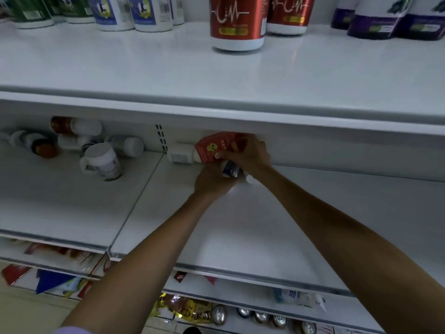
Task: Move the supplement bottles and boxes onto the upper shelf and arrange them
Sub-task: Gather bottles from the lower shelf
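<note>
Your right grip (248, 156) curls round the red box (214, 147) at the back of the lower shelf (240, 225); your left grip (212, 180) clasps the small bottle (230, 169) just beneath it.

Dim lower shelf (72, 201), soft blur, edges bowed.

White shelving (72, 109) across the whole view, glossy and evenly lit. Upper shelf (144, 66) with a pale sheen on its front half — grey rail (240, 100) along the front edge. Beneath, lower shelf (252, 227) in two boards, joined at a seam (137, 202) running back to a slotted upright (161, 138) in the white back panel (349, 153). Further tiers (245, 292) below, dimmer — and beige floor (21, 317) beneath their left end.
</note>
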A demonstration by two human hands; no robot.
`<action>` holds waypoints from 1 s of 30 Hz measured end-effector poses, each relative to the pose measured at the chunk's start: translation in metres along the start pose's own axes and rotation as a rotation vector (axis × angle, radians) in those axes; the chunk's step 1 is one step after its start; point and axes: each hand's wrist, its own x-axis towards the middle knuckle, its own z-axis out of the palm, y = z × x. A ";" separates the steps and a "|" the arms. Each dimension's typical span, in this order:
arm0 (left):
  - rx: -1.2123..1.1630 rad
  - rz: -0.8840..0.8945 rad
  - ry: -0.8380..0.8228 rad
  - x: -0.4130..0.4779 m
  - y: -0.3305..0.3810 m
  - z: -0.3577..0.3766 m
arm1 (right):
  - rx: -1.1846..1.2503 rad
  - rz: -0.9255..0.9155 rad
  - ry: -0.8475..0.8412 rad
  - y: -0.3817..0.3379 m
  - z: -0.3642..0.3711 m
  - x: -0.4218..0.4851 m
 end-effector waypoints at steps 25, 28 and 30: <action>-0.527 -0.141 0.630 -0.216 -0.111 -0.215 | 0.321 -0.361 -0.538 -0.188 0.072 -0.146; -0.565 -0.113 0.694 -0.254 -0.126 -0.260 | 0.348 -0.458 -0.589 -0.234 0.096 -0.182; -0.573 -0.068 0.711 -0.282 -0.138 -0.293 | 0.333 -0.543 -0.654 -0.264 0.113 -0.205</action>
